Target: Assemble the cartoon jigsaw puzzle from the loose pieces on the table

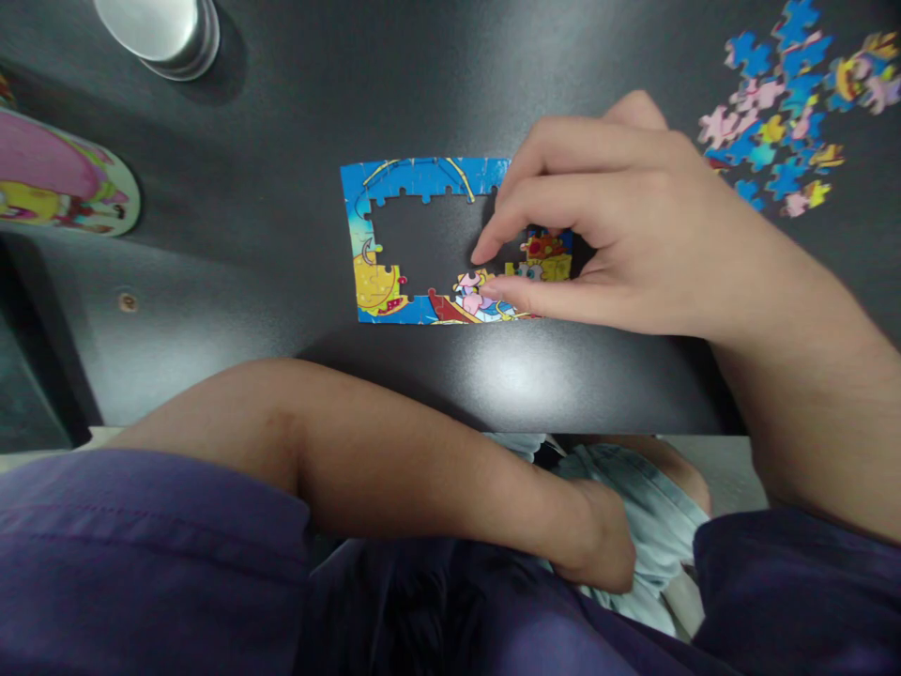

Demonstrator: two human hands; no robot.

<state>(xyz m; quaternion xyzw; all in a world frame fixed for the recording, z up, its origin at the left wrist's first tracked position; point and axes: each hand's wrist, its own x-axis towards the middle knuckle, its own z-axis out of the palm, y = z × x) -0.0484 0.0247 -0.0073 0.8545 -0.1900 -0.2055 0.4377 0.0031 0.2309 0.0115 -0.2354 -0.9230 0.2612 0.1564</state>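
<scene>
A partly assembled jigsaw puzzle lies on the dark table, its picture border joined around an open middle. Over its right side is my right hand, thumb and index finger drawn together in a pinch. Between these fingertips, at the lower border, is a jigsaw piece with pink and yellow on it. The thumb overlaps this piece, and the palm hides part of the puzzle's right edge. My left hand rests low over my lap, below the table edge, with its fingers out of sight.
Loose jigsaw pieces, blue, pink and yellow, are spread at the upper right of the table. A printed cylindrical container lies at the left. Beyond it is a silver-lidded object. The table's near edge runs below the puzzle.
</scene>
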